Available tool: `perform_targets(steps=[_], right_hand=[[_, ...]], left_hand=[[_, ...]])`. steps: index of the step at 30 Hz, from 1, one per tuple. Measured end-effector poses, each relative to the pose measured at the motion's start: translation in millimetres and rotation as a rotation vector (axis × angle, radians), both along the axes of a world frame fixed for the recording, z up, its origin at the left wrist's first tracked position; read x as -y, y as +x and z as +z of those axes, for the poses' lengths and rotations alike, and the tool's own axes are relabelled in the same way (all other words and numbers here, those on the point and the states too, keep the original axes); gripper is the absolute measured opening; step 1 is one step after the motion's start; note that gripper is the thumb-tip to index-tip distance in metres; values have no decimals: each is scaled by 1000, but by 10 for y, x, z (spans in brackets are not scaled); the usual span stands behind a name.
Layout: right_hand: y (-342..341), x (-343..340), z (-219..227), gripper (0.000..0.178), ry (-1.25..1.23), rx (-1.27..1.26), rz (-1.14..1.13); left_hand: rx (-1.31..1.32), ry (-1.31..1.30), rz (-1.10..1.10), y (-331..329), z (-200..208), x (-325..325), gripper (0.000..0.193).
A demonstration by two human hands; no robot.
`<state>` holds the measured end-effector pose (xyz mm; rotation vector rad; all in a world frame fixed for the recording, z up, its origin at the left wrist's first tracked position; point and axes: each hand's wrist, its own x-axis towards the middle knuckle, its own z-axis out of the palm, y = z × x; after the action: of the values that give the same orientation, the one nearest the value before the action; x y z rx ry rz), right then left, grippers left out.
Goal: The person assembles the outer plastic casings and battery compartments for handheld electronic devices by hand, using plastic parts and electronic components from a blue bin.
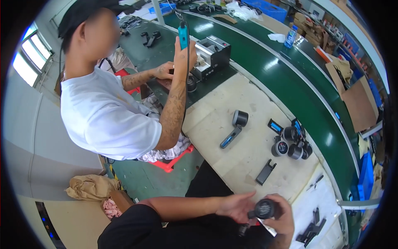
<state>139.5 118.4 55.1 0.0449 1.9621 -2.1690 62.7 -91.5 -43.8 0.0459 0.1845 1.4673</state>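
In my right hand (pixel 284 216) is a black round-headed device with a grille face (pixel 265 208); thumb and fingers wrap round its head. A short dark handle-like part hangs below the head, partly hidden. My left hand (pixel 235 207) is beside the device, thumb stretched out and fingers apart, close to its left side. Whether the fingertips touch it I cannot tell. On the pale table covering ahead lie a similar device with a cylindrical head and blue-striped handle (pixel 231 137), and a flat black casing piece (pixel 265 172).
Several round black devices (pixel 292 141) cluster at the table's right. Black bracket parts (pixel 311 229) and a small dark tool (pixel 316 181) lie nearer. A co-worker (pixel 112 103) at left holds a teal powered screwdriver (pixel 183 36) by a black machine (pixel 212 56). A green conveyor (pixel 286 79) curves behind.
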Motion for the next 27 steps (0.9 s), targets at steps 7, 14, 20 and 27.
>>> perform_targets(steps=[7,14,20,27], right_hand=[[207,40,-123,75,-53,176,5],[75,130,-171,70,14,165,-9],[-4,200,-108,71,66,88,21],[5,11,-280,66,-71,137,-90]], left_hand=[[-399,-37,-29,160,-60,385,68],[-1318,-41,112,-37,-120,474,31],[-1430,-225,155,-23,41,398,53],[-1117,-273,315,14,-21,364,46]])
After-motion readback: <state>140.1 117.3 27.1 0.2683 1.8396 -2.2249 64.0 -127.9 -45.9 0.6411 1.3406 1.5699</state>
